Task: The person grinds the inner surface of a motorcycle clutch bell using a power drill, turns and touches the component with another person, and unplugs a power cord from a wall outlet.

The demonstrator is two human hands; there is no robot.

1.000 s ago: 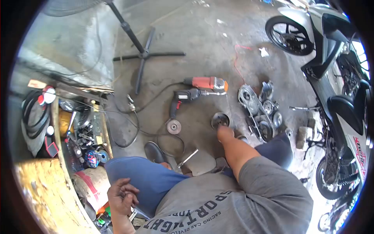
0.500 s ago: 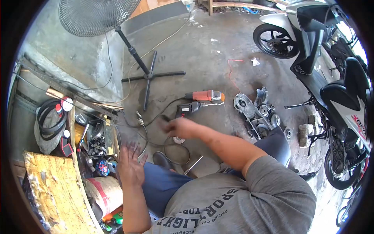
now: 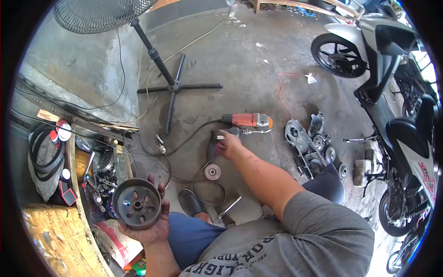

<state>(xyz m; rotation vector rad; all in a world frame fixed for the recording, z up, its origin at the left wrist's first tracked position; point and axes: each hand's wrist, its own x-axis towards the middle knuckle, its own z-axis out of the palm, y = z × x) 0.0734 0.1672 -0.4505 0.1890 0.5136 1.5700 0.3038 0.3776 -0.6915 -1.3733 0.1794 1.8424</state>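
Note:
In the head view my left hand [image 3: 154, 231] holds up a round metal clutch bell [image 3: 121, 203], its slotted face and central hub toward me. The fingers curl around its right and lower rim. My right hand [image 3: 229, 144] is stretched forward to the floor, closed around the black power drill [image 3: 215, 147]; part of the drill is hidden behind it. An orange angle grinder [image 3: 247, 120] lies just beyond the drill. Nearer to me, a round disc-shaped part [image 3: 212, 172] rests on the floor beside a cable.
A standing fan's base [image 3: 173, 87] is ahead. Engine parts [image 3: 304, 143] lie at right, near a parked motorcycle [image 3: 392, 106]. A T-handled tool [image 3: 229, 207] lies by my boot [image 3: 190, 202]. Belts [image 3: 44, 152] and a wooden block [image 3: 55, 231] are at left.
The left hand, bare and spread before, now holds the clutch bell. My right hand has moved forward and right, from a blurred position over the floor to the drill.

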